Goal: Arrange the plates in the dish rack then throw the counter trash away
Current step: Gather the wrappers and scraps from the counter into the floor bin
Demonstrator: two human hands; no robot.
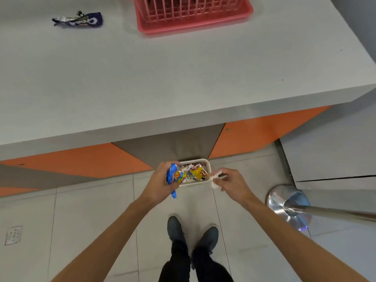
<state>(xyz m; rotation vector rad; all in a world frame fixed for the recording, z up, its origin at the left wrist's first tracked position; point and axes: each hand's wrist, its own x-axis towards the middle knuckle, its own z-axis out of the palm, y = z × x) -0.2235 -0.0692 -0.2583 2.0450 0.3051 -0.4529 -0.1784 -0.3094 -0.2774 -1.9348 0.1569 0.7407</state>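
Observation:
A small white bin (203, 183) stands on the floor against the counter base, with several wrappers inside. My left hand (160, 182) grips a blue and yellow snack wrapper (174, 177) over the bin's left edge. My right hand (231, 183) pinches a crumpled white tissue (215, 180) just right of the bin. A dark purple wrapper (79, 19) lies on the grey counter (162, 78) at the far left. The pink dish rack (193, 15) sits at the counter's back edge; its contents are cut off by the frame.
A chrome stanchion base (286, 202) with its pole stands on the tiled floor at the right. My two shoes (191, 233) are just behind the bin. A floor socket plate (13, 235) is at the left. The counter front has orange and grey panels.

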